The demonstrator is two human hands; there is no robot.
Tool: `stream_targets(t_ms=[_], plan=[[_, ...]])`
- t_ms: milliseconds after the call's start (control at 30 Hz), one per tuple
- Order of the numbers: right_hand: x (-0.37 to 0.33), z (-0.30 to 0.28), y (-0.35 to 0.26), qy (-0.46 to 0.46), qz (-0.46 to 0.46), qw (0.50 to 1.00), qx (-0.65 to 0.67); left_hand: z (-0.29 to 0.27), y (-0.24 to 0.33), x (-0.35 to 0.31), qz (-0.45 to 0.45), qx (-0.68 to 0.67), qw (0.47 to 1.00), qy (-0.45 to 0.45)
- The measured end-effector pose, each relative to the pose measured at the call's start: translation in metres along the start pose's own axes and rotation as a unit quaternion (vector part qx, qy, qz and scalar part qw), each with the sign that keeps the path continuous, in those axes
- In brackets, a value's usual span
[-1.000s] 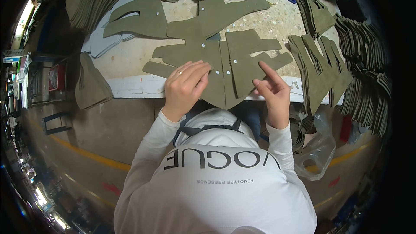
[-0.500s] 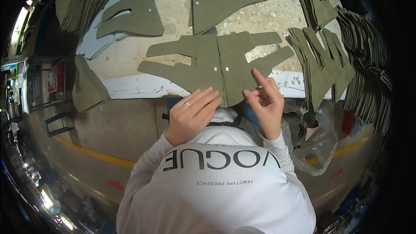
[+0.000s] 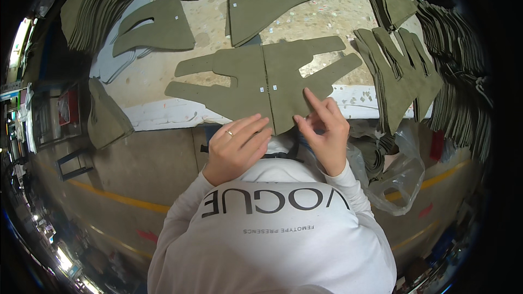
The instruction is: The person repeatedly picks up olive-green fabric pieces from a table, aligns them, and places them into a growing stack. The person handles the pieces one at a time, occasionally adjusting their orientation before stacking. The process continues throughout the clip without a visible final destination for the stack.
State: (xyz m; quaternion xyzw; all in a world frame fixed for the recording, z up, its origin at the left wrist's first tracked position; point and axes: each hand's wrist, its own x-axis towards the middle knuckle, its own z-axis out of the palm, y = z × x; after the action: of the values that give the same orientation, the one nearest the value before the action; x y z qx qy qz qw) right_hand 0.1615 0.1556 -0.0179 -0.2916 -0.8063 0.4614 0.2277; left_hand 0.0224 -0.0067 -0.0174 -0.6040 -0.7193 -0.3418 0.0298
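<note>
Currently I log: one left hand [image 3: 238, 144], fingers loosely extended and close together, fingertips at the left panel [image 3: 248, 73]; one right hand [image 3: 326, 128], index finger outstretched over the right panel [image 3: 289, 68], thumb spread from it at the lower edge. Whether either grips, I cannot tell. Panels: two, matte olive-green, flat at the worktop [image 3: 348, 100] front, lower tip overhanging, edges meeting centrally. Straps [image 3: 193, 66]: two per panel. White tags [image 3: 261, 90]: two, one each side.
</note>
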Motion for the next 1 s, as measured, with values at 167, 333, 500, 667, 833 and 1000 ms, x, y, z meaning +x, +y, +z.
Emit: stream_targets(t_ms=[167,333,500,667,833,1000], plan=[[0.003,-0.014,-0.005,-0.05,-0.117,0.981,-0.149,-0.019,-0.004,0.018,-0.153,-0.14,0.978,-0.013],[0.008,-0.007,-0.007,-0.033,-0.145,0.98,-0.132,-0.028,-0.007,0.044,-0.377,-0.334,0.861,-0.07],[0.001,-0.01,-0.011,0.009,-0.106,0.991,-0.086,0.005,-0.007,0.068,-0.348,-0.4,0.848,0.002],[-0.014,-0.012,-0.011,-0.049,-0.052,0.997,0.004,0.006,-0.005,0.075,-0.226,-0.258,0.939,-0.03],[-0.016,0.01,-0.005,-0.108,0.083,0.974,0.179,-0.051,-0.029,0.054,-0.237,-0.234,0.943,-0.029],[-0.001,0.023,-0.013,-0.136,0.13,0.932,0.311,-0.11,-0.091,0.016,-0.329,-0.249,0.911,-0.01]])
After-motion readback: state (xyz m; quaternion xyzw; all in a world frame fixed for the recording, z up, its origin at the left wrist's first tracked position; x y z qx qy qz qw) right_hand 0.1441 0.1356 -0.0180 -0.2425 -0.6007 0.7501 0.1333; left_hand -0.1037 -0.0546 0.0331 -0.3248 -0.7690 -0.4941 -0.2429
